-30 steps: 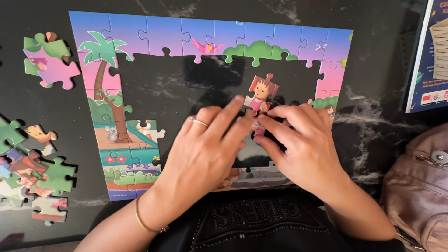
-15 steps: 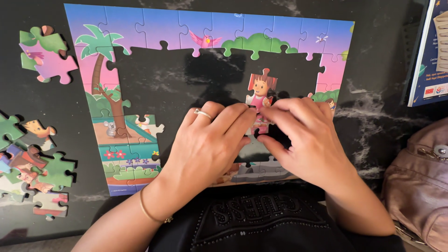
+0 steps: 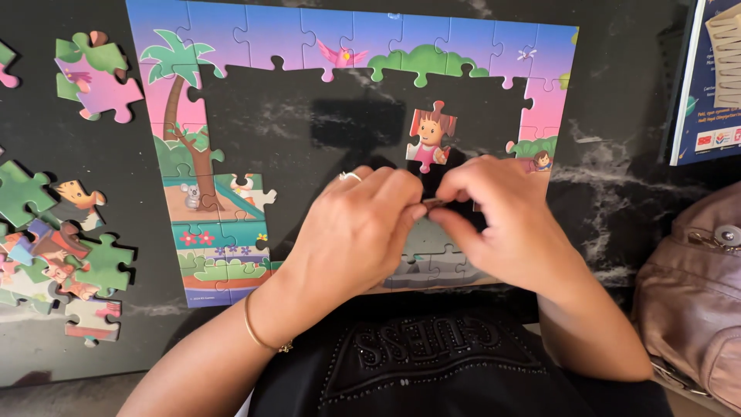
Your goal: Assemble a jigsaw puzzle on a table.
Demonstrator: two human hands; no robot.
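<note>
Nearest you lay a black bag point(image 3: 417, 363) with studded lettering, your forearms passing either side of it, a thin bangle point(image 3: 257, 333) on your left wrist. Just beyond, your left hand point(image 3: 351, 232) and right hand point(image 3: 502, 224) met over the near middle of the puzzle point(image 3: 270, 46). Both were curled nearly closed, and their fingertips pinched a small piece point(image 3: 432, 203) between them, raised edge-on so its picture could not be read. A ring point(image 3: 349, 177) showed on your left hand.

Just beyond the fingers, a piece with a girl point(image 3: 430, 137) lay alone in the puzzle's bare middle, apart from the finished border. The border ran along the far edge as sky, down the left side as a palm tree point(image 3: 174, 85), and along the near edge under your hands.

On the left of the dark marbled tabletop point(image 3: 617, 116) sat loose pieces point(image 3: 54, 255), with a joined pair point(image 3: 96, 77) farther off. At the right were a brown bag point(image 3: 695, 293) and, farther, a box point(image 3: 706, 85).
</note>
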